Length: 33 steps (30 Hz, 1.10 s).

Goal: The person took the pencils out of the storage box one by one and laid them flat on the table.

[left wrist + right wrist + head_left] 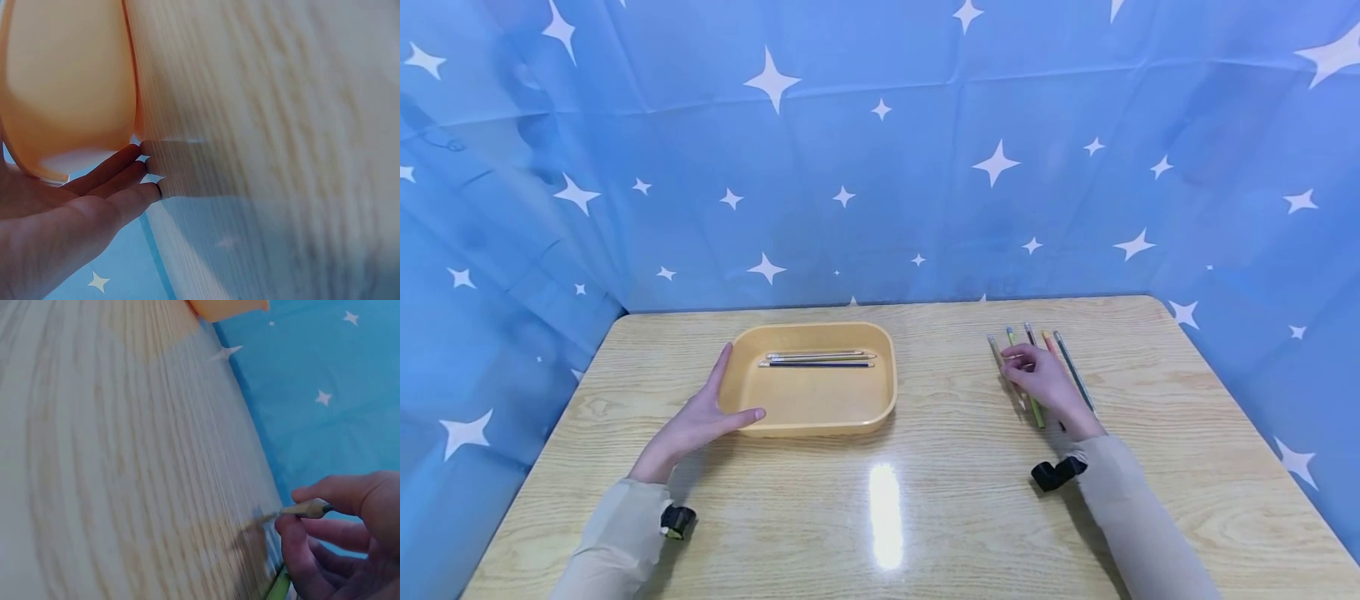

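Observation:
My left hand (pixel 703 414) spreads round the left end of a shallow yellow-orange tray (pixel 827 428), thumb at the near rim and straight fingers along the side wall. In the left wrist view those fingers lie against the wall of the tray (pixel 75 81). Inside the tray, a dark blue pencil (pixel 816 364) lies beside paler pencils (pixel 816 355). At the right, my right hand (pixel 1045 382) pinches a light wooden pencil (pixel 309 509) between thumb and index finger, its sharpened tip towards the wrist camera. This is the leftmost pencil of the row.
Beside and under the right hand lie a green pencil (pixel 1036 412), a dark pencil (pixel 1029 333), a red-orange pencil (pixel 1048 340) and a dark green pencil (pixel 1075 373). A blue star-patterned cloth (pixel 880 217) hangs behind the wooden table (pixel 955 500).

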Each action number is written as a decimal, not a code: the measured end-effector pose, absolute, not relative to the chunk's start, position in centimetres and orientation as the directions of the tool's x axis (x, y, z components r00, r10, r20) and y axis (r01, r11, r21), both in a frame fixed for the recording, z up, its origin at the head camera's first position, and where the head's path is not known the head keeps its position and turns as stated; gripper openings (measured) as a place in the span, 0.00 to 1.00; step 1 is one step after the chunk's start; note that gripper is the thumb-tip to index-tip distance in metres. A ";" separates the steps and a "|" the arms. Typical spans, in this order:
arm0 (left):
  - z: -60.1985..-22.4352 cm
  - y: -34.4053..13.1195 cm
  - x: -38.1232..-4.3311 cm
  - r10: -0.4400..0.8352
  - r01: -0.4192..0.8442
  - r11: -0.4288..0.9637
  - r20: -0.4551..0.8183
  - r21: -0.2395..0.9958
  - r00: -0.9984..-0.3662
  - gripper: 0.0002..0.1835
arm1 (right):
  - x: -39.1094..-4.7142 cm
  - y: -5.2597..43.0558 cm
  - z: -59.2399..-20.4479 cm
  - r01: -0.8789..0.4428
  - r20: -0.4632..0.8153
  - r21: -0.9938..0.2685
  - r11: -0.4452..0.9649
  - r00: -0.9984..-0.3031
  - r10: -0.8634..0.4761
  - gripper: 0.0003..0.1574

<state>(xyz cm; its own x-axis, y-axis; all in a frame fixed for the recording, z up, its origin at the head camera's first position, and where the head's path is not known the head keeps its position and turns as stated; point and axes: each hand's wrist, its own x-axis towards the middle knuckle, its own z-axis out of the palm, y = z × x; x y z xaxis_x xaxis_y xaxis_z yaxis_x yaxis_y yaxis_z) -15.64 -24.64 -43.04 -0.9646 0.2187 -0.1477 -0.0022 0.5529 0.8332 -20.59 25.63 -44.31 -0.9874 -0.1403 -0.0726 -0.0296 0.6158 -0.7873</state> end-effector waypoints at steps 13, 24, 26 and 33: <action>-43.1 -24.6 -15.7 0.218 -0.003 0.548 -0.146 0.836 -0.965 0.63 | -20.8 26.0 -44.1 -0.076 0.004 -0.716 0.693 -0.994 -0.105 0.17; -43.2 -24.7 -15.7 0.222 0.009 0.550 -0.136 0.835 -0.965 0.63 | -20.6 26.2 -44.2 -0.126 0.035 -0.665 0.736 -0.990 -0.138 0.16; -43.2 -24.7 -15.7 0.224 0.011 0.545 -0.134 0.838 -0.965 0.63 | -20.6 26.1 -44.3 -0.143 0.048 -0.648 0.748 -0.988 -0.147 0.16; -43.3 -24.6 -15.7 0.226 0.014 0.545 -0.130 0.838 -0.965 0.63 | -20.9 25.9 -44.4 -0.189 0.072 -0.587 0.787 -0.981 -0.181 0.13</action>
<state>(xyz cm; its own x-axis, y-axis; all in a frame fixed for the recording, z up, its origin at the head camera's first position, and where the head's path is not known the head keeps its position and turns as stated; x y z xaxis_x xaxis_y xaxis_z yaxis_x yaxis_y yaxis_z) -15.73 -24.64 -43.26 -0.9654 0.2258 -0.1303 0.0143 0.5451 0.8383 -20.87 25.94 -44.42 -0.9808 -0.1813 0.0719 -0.1885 0.7870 -0.5874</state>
